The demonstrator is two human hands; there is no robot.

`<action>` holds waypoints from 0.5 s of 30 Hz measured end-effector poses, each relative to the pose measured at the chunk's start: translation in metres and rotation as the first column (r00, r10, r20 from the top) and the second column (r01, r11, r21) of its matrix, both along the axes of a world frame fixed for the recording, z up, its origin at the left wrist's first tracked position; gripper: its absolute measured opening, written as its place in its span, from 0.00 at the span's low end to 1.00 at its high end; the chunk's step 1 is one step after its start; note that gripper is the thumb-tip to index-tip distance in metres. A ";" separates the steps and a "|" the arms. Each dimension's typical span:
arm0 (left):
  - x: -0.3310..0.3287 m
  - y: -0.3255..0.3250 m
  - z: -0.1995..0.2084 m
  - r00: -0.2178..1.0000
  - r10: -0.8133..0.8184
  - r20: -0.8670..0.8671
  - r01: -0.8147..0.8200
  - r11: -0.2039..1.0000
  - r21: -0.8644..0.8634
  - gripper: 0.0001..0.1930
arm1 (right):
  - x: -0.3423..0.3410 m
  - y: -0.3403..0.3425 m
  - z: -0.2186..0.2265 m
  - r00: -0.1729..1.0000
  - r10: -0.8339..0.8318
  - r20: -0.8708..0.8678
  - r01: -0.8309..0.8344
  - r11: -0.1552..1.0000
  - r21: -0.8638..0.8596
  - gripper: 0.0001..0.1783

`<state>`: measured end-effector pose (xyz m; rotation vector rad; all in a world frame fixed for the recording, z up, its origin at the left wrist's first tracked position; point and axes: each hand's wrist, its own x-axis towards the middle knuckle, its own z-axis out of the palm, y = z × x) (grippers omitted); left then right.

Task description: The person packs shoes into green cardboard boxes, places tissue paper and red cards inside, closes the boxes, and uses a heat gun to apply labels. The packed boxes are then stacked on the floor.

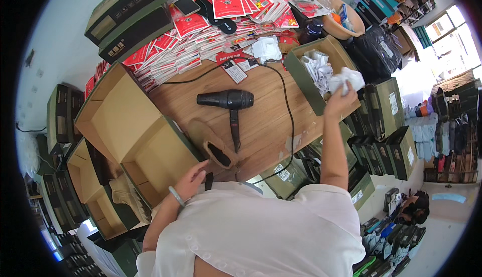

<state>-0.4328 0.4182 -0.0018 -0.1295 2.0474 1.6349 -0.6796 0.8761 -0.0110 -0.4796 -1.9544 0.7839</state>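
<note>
My right hand (340,102) is closed on a wad of crumpled white paper (351,79) at the right end of the table. Below the wad is an open green box (306,79) with more crumpled paper (317,66) inside. My left hand (191,180) holds nothing that I can see; its fingers are loosely apart by the table's near edge. Just beyond those fingers lies a brown ankle boot (211,145), its dark opening toward me. A black hair dryer (228,99) rests on the wooden table (268,126) behind the boot, with its cord looping around to the right.
A large open shoebox (153,154) stands at the left, beside another open box (108,212). Red printed packets (201,46) pile up along the back, with a phone (187,6) on top. Stacked green shoeboxes (131,18) rise at the back left; more (384,149) stand at the right.
</note>
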 end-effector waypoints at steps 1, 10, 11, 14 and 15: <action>0.012 -0.015 -0.013 0.996 0.081 0.039 -0.081 0.997 -0.008 0.21 | -0.011 0.015 -0.003 0.987 -0.059 0.148 0.066 0.997 -0.043 0.18; 0.097 -0.074 -0.047 0.976 0.212 0.043 -0.186 0.925 -0.332 0.21 | -0.081 0.136 -0.134 0.344 -0.174 0.923 -0.594 0.720 0.357 0.23; 0.095 -0.078 -0.041 0.980 0.195 -0.034 -0.193 0.905 -0.380 0.21 | -0.079 0.137 -0.127 0.325 -0.161 0.932 -0.564 0.758 0.327 0.22; 0.108 -0.086 -0.044 0.949 0.256 -0.186 -0.315 0.822 -0.475 0.20 | -0.078 0.127 -0.101 0.282 -0.251 0.926 -0.444 0.821 0.358 0.18; 0.119 -0.087 -0.043 0.937 0.278 -0.211 -0.348 0.795 -0.497 0.19 | -0.081 0.115 -0.094 0.287 -0.295 0.911 -0.400 0.828 0.394 0.17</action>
